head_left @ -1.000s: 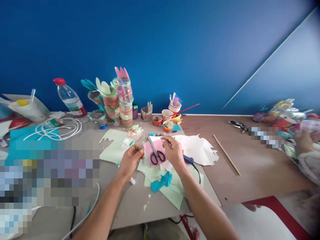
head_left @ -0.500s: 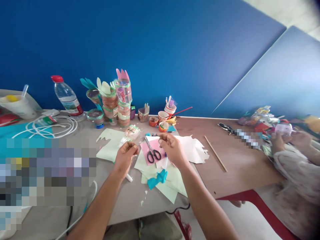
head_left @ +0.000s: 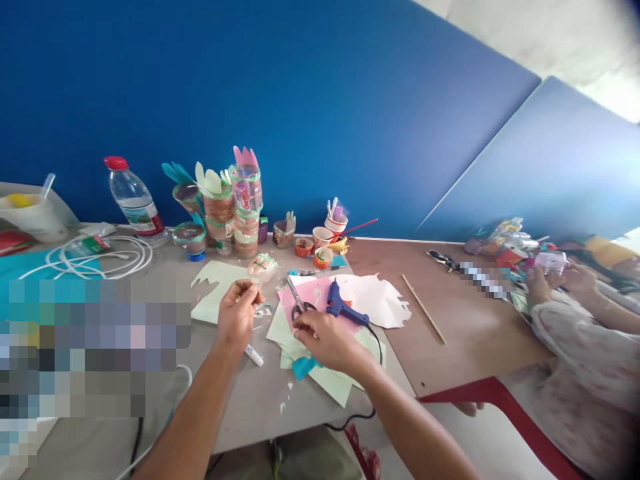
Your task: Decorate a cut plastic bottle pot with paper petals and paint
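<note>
My left hand is held over the pale green paper, thumb and fingers pinched together. Whatever it pinches, if anything, is too small to make out. My right hand hovers over the paper pile with fingers loosely bent and apart, nothing visible in them. Just beyond its fingertips lie the scissors, their black handles partly hidden by the hand. They rest on a pink sheet. A blue hot glue gun lies right of them. Crumpled teal paper shows below the hand.
Decorated plastic cups with paper petals stand by the blue partition, beside a water bottle and small paper cups. A white tube and a wooden stick lie on the table. Another person's hands work at right.
My right hand has moved down and left, from above the scissors to beside their handles, uncovering the glue gun. My left hand stays pinched, nearly in place. The view has shifted slightly.
</note>
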The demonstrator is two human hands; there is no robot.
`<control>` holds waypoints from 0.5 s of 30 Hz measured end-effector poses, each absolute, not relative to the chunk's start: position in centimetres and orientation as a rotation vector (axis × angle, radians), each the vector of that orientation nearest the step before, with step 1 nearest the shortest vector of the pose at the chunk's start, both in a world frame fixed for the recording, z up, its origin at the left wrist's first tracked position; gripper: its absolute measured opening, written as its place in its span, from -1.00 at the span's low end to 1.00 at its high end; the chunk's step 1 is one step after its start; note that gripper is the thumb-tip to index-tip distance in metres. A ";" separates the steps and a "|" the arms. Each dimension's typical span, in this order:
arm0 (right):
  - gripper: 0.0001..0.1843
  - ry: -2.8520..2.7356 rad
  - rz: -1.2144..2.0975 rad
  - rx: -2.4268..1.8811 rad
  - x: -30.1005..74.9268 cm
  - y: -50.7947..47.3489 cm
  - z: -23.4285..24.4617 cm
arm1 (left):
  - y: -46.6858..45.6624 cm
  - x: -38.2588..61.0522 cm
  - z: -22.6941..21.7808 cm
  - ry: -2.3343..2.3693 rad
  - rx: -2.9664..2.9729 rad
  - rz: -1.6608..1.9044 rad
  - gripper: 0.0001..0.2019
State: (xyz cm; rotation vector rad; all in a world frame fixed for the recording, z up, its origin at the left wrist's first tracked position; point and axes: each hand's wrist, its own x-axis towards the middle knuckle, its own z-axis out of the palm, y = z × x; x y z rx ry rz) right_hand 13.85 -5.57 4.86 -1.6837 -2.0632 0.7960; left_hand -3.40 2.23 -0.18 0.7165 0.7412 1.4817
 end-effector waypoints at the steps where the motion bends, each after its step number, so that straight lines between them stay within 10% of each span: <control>1: -0.80 -2.062 0.782 -1.706 14.2 -5.7 4.8 | 2.3 -3.4 -0.3 0.737 0.721 1.486 -0.77; 15: -0.79 -2.050 0.685 -1.742 15.3 -6.0 4.3 | 2.5 -4.1 0.0 0.691 0.715 1.556 -0.77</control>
